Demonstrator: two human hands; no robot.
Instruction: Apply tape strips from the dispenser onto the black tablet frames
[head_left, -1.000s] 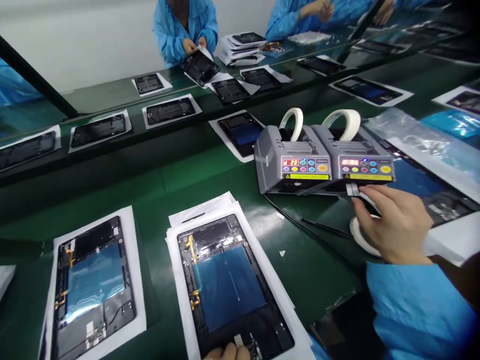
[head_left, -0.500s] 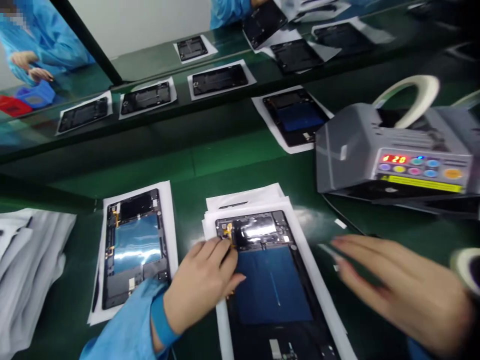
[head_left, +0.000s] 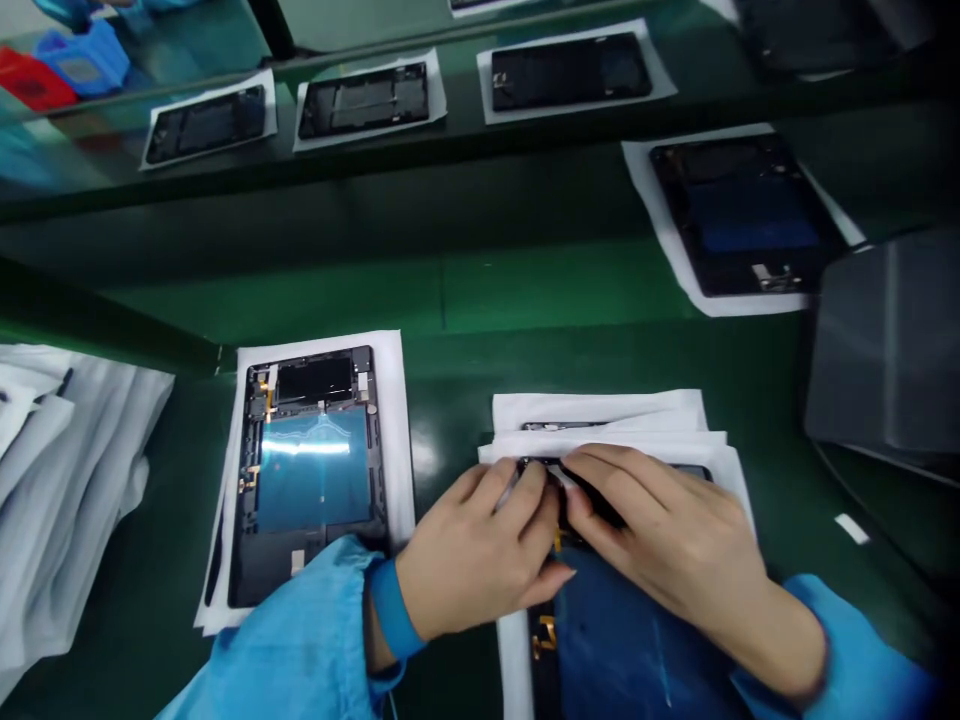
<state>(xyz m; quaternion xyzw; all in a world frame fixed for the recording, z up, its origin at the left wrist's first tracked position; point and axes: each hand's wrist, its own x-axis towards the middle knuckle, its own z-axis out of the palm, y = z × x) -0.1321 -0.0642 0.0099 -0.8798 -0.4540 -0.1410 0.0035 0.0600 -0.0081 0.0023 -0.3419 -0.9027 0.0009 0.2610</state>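
An open tablet body [head_left: 600,640] with a blue panel lies on a stack of white sheets [head_left: 600,415] in front of me. Both hands meet over its top end. My left hand [head_left: 480,550] has its fingers bent and held together, tips down on the black upper part. My right hand [head_left: 667,540] reaches in from the right, fingers close together, tips touching those of the left hand. Whatever lies between the fingertips is hidden. Both arms wear blue sleeves.
A second open tablet [head_left: 311,465] on white paper lies to the left, with a pile of white sheets [head_left: 67,470] beyond it. A grey tape dispenser [head_left: 885,340] stands at the right. More tablets on paper sit behind [head_left: 739,215] and on the far belt [head_left: 570,70].
My right hand came in from the right and joined the left hand at the tablet's top end. The view dropped and shifted, pushing the dispenser to the right edge.
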